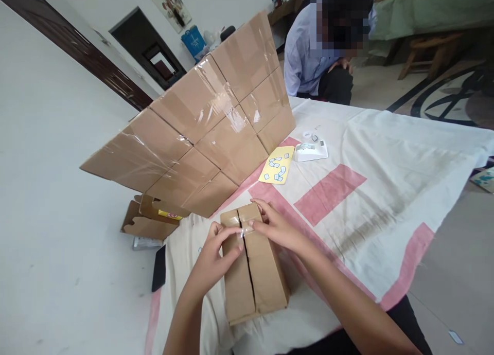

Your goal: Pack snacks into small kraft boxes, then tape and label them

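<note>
A closed brown cardboard box stands on the cloth in front of me, with a dark seam running between its two top flaps. Near the far end, a strip of clear tape crosses this seam. My left hand is at the box's left side, its index fingertip and thumb at the tape, its other fingers partly hidden. From the right, my right hand grips the far right edge of the box, the thumb pressing on top by the tape and the fingers bent over the edge.
A taped cardboard panel leans upright behind the box. Beyond the box lie a yellow card with small labels and a white tape dispenser. An open carton and a dark phone-like slab are left. A person sits across the table.
</note>
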### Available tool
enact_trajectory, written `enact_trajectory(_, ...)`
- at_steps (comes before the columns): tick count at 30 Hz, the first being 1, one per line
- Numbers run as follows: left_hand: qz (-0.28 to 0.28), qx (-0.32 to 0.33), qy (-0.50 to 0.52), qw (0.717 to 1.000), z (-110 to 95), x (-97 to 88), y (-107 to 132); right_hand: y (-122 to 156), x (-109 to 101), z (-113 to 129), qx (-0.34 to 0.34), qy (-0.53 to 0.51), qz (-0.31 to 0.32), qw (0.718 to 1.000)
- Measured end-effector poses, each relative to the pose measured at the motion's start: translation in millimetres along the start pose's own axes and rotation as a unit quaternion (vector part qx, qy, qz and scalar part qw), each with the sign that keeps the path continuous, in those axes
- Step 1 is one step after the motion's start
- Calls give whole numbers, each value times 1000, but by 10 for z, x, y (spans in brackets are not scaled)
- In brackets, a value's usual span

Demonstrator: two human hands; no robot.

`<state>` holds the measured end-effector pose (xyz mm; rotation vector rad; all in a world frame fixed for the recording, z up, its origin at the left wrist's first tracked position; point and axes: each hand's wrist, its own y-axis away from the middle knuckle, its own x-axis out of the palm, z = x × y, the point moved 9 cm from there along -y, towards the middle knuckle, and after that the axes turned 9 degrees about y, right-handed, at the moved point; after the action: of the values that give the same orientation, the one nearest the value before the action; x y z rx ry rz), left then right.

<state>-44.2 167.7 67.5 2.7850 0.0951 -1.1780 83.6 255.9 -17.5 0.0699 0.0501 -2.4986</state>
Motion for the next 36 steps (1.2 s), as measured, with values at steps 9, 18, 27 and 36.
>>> enact_trajectory(9,-68,-8,37,997,-71,-3,-135,50,-84,-25,23,-55,1,998)
enact_trajectory(18,-151,-63,14,986,78,0,21,64,-27,3,20,6,-24,999)
enact_trajectory(27,-137,-102,-68,983,308,-122,36,81,96,5,48,64,-5,997)
enact_trajectory(36,-198,-132,-10,971,409,-135,119,115,111,-12,41,55,-4,998)
